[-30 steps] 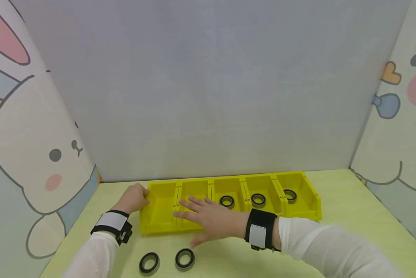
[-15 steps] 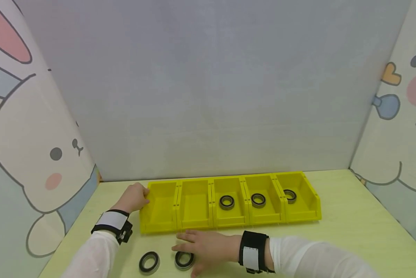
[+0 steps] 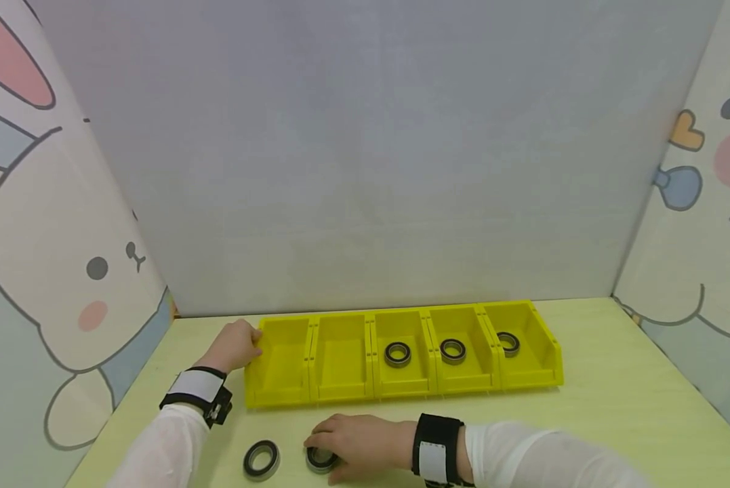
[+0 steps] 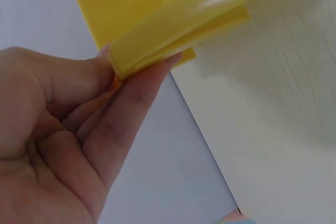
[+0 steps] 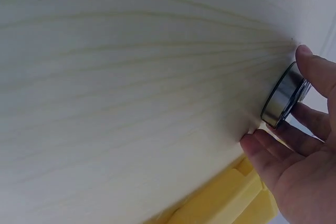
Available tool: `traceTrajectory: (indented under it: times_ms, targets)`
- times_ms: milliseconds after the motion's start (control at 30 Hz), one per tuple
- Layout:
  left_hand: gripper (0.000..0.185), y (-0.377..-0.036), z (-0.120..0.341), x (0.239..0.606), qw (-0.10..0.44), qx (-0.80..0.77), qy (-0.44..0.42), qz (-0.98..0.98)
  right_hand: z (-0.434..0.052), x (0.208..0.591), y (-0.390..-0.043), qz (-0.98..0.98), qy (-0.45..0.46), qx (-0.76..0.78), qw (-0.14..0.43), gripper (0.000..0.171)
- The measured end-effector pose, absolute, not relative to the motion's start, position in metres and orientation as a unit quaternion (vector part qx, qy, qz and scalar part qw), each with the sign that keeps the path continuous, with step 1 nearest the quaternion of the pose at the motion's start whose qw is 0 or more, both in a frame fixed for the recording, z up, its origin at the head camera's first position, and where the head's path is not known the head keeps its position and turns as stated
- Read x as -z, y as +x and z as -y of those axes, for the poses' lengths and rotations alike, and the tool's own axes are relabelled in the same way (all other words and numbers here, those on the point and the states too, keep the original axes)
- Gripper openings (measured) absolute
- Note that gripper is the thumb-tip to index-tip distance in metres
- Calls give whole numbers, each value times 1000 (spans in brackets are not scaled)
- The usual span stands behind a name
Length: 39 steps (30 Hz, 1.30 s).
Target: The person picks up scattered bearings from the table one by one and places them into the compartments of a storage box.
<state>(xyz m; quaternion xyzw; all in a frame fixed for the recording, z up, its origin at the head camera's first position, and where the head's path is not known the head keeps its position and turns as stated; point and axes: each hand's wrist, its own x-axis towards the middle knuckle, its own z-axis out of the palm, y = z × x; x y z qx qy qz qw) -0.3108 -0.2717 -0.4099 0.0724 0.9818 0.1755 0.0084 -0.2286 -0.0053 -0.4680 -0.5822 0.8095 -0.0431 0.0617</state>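
My left hand point(image 3: 233, 346) pinches the left side wall of the leftmost yellow bin point(image 3: 282, 390); the left wrist view shows thumb and fingers on either side of that wall point(image 4: 173, 24). In front of the bins, my right hand point(image 3: 365, 444) grips a ball bearing point(image 3: 319, 461) on the table, partly covering it. The right wrist view has the bearing's shiny metal edge point(image 5: 283, 95) between thumb and fingers. Another bearing point(image 3: 261, 460), a black-faced ring, lies flat to its left, untouched.
The bins join in one row against the grey back wall point(image 3: 371, 169). One bearing each lies in the middle bin point(image 3: 398, 354), the one right of it point(image 3: 453, 351), and the rightmost bin point(image 3: 509, 343). Cartoon-printed panels point(image 3: 96, 203) flank the pale table point(image 3: 609, 352).
My right hand has come down from over the bins toward the table's front and closed round the right-hand loose bearing. The left hand keeps its hold on the bin.
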Motion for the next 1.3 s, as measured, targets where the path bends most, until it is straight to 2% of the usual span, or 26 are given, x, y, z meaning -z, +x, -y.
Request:
traceTrajectory:
  times_ms: [233, 433, 600, 867, 1067, 1300]
  targets:
    - [35, -311, 272, 411, 1, -175, 80, -981, 19, 472, -228, -817, -573, 34, 50, 47]
    - [19, -310, 270, 410, -1, -170, 89, -981, 23, 467, -228, -818, -572, 17, 60, 43]
    - [29, -311, 270, 410, 0, -170, 86, -982, 24, 464, -230, -811, -582, 13, 60, 41]
    - [36, -310, 274, 412, 0, -175, 85, -981, 23, 445, -242, -829, -550, 22, 102, 45]
    - [46, -310, 277, 414, -4, -177, 87, -980, 25, 418, -262, -860, -506, 25, 60, 43]
    - [44, -310, 272, 410, -7, -181, 86, -980, 25, 404, -293, -904, -425, 42, 18, 39]
